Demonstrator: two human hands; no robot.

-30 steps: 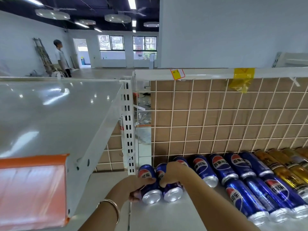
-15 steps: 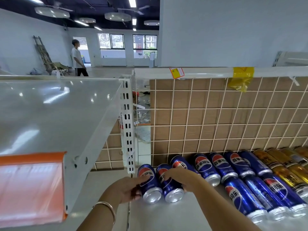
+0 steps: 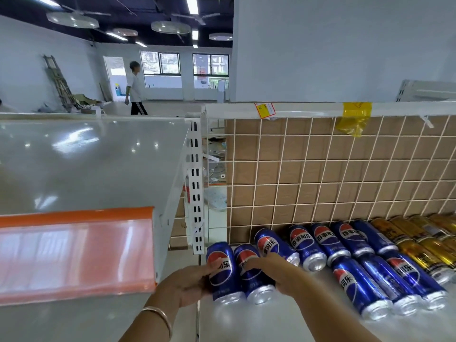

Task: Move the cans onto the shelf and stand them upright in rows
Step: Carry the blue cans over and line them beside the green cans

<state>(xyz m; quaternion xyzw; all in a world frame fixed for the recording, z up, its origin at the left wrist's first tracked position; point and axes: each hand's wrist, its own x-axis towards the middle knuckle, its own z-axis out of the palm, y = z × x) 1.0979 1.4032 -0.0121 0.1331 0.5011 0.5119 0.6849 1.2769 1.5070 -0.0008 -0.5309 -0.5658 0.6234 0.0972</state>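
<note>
Left hand [image 3: 185, 286] grips the outer side of the leftmost Pepsi can [image 3: 222, 275], thumb on the label, with a bangle [image 3: 160, 317] on that wrist. Right hand [image 3: 278, 274] has its fingers curled over the second Pepsi can [image 3: 254, 282], which touches the first. Both cans are on the white shelf [image 3: 283, 324], silver ends toward the camera. They look to be lying down, not upright. The labels show the Pepsi globe plus "可乐". Just beyond the right hand's fingertips is a third Pepsi can [image 3: 270, 243]. Right of that hand, the back-row Pepsi cans [image 3: 302, 239] read "百事可乐" and touch the wire grid [image 3: 320, 169]; the front-row Pepsi cans [image 3: 350, 282] sit nearer. Past those are gold cans [image 3: 419, 250], print too blurred to read. Up-left of the left hand are a slotted upright [image 3: 196, 193] and an orange price strip [image 3: 74, 255]. The yellow sticker [image 3: 265, 111] above is unreadable.
</note>
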